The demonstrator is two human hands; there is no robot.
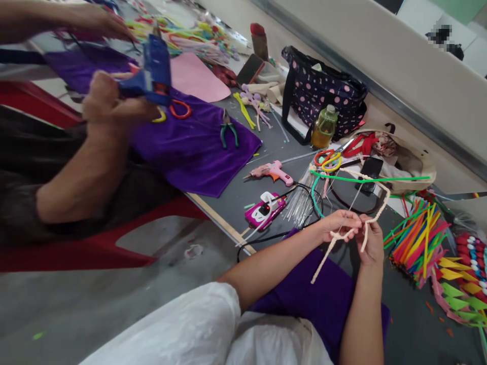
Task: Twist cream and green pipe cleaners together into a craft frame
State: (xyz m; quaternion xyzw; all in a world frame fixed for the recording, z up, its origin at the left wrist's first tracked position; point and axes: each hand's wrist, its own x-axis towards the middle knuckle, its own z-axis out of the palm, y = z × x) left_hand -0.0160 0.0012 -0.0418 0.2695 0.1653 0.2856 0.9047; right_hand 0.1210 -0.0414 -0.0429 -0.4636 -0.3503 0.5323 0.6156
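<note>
My left hand [340,224] and my right hand [372,245] both pinch a cream fuzzy pipe cleaner [381,205] that loops up over the grey table [236,197] and hangs down in loose ends below my fingers. A purple cloth [315,299] lies under my forearms. A green pipe cleaner [365,179] arcs just beyond my hands.
A co-worker's hand [104,101] at the left holds a blue glue gun [152,73] over another purple cloth [198,147]. Green pliers [229,132], a pink glue gun [272,171], a power strip [264,210], a dotted bag [323,91], a bottle [324,126] and bundled coloured sticks [416,241] surround me.
</note>
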